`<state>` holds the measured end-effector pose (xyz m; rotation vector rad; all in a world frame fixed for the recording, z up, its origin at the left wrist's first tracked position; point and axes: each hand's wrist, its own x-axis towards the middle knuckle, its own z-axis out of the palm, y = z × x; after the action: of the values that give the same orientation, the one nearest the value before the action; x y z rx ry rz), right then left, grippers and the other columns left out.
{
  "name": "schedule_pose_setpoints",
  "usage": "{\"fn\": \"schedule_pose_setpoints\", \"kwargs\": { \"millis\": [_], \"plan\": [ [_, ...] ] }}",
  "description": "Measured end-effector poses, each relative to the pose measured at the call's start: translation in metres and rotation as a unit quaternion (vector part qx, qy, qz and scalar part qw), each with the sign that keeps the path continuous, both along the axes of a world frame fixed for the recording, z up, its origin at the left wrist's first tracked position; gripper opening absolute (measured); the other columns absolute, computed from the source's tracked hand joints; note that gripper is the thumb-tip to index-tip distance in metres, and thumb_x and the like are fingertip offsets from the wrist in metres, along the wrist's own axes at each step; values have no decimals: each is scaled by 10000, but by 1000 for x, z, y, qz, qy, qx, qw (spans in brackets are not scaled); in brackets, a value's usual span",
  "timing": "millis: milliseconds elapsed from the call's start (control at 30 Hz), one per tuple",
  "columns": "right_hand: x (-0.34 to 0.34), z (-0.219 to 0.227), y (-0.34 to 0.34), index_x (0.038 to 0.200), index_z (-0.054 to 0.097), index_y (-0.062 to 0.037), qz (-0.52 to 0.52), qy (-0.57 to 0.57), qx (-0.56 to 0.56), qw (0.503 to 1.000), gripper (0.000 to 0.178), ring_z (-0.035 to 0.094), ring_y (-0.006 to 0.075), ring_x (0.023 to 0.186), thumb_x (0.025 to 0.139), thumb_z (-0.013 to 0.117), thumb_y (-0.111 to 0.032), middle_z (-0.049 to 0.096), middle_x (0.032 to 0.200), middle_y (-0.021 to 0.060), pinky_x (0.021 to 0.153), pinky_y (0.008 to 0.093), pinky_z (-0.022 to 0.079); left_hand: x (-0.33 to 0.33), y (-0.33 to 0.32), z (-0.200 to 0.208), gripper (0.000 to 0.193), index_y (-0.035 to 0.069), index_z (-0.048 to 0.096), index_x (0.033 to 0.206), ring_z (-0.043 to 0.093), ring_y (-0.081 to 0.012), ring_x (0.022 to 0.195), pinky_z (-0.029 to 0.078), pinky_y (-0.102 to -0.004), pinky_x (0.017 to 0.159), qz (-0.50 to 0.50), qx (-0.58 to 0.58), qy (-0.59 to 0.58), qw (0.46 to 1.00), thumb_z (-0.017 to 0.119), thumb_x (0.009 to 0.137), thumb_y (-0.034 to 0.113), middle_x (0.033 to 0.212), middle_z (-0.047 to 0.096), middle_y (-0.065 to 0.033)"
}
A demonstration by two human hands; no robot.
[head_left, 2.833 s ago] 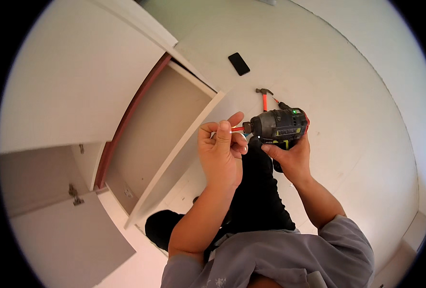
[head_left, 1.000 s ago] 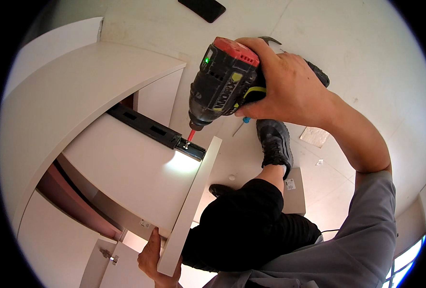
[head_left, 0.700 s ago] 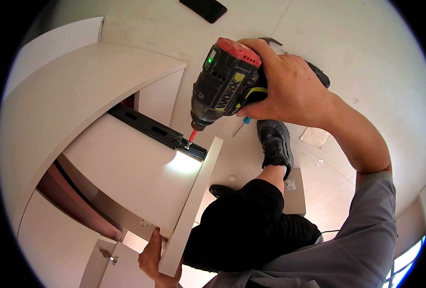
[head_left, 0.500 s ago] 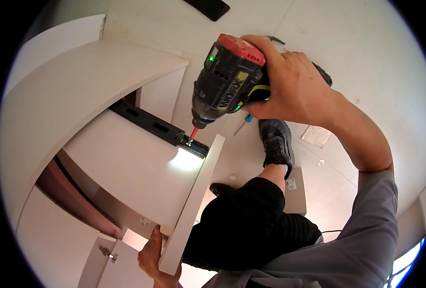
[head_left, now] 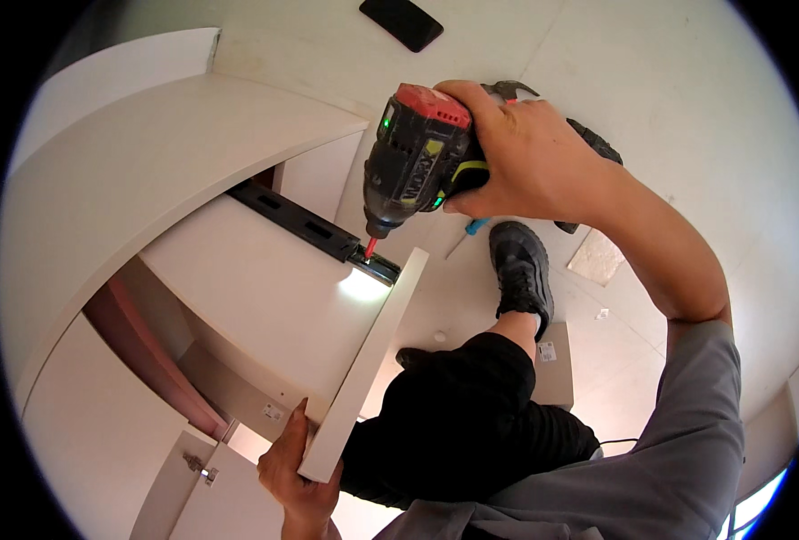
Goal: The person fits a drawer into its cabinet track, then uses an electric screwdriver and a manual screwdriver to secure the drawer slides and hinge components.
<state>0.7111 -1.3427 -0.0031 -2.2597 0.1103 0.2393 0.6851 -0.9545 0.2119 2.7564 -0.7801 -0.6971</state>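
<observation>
My right hand (head_left: 543, 157) is closed round the grip of a black and red cordless drill (head_left: 413, 162) with green lights lit. Its red bit (head_left: 371, 247) points down at a screw at the front end of a black drawer slide (head_left: 300, 225). That slide runs along the side of a white drawer (head_left: 273, 297), which is pulled out of the cabinet. A lamp on the tool throws a bright patch beside the slide. Low in the view, my left hand (head_left: 299, 468) grips the near end of the drawer front (head_left: 363, 369), thumb on the inner face.
A white cabinet (head_left: 175, 135) stands at the left, with a hinged door (head_left: 193, 477) below. On the floor lie a black phone (head_left: 402, 22), a hammer (head_left: 509, 89), a blue-handled screwdriver (head_left: 473, 228) and a cardboard box (head_left: 554, 364). My shoe (head_left: 518, 270) rests near the screwdriver.
The drill has shifted slightly down, and its bit now meets the screw more closely. The drawer and cabinet appear slightly shifted right in view. Both hands keep their holds.
</observation>
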Motion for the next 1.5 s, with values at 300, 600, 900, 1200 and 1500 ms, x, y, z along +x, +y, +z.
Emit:
{"fn": "schedule_pose_setpoints", "kwargs": {
  "millis": [300, 600, 900, 1200, 1500],
  "plan": [
    [-1, -2, -2, 1484, 388, -78, -3, 9, 13, 1000, 981, 709, 403, 887, 683, 919, -277, 713, 923, 186, 845, 437, 551, -5, -15, -4, 642, -87, 655, 1319, 789, -366, 922, 620, -396, 830, 20, -24, -22, 999, 793, 700, 14, 1173, 756, -246],
    [-1, 7, -25, 1533, 415, -8, -158, -70, 215, 961, 956, 652, 247, 1213, 710, 898, -70, 667, 1322, 146, 1067, 382, 511, 5, -18, -2, 499, 9, 712, 1225, 765, -342, 961, 607, -410, 847, 63, -57, -36, 996, 875, 787, 186, 1088, 771, -165],
    [-162, 47, -23, 1117, 556, -58, -303, 23, 384, 872, 567, 595, 154, 710, 799, 875, -401, 584, 831, 27, 617, 305, 506, 1, 64, -4, 225, 50, 729, 1087, 743, -303, 827, 602, -408, 736, 105, -373, -257, 886, 759, 919, 196, 997, 757, -155],
    [-259, 106, 40, 1054, 557, -81, -359, -2, 424, 831, 467, 623, 158, 740, 886, 843, -410, 622, 862, 32, 653, 305, 538, 89, 383, -18, 232, 41, 747, 1132, 708, -389, 900, 564, -478, 836, 374, -158, -549, 730, 682, 929, 134, 1014, 736, -206],
    [-261, 170, 99, 1202, 542, -97, -361, -65, 395, 842, 535, 629, 156, 785, 892, 841, -414, 623, 898, 31, 660, 301, 541, 155, 493, -39, 292, 93, 768, 1171, 714, -400, 964, 571, -493, 893, 417, -124, -456, 777, 704, 889, 134, 1060, 735, -218]
  ]
}}
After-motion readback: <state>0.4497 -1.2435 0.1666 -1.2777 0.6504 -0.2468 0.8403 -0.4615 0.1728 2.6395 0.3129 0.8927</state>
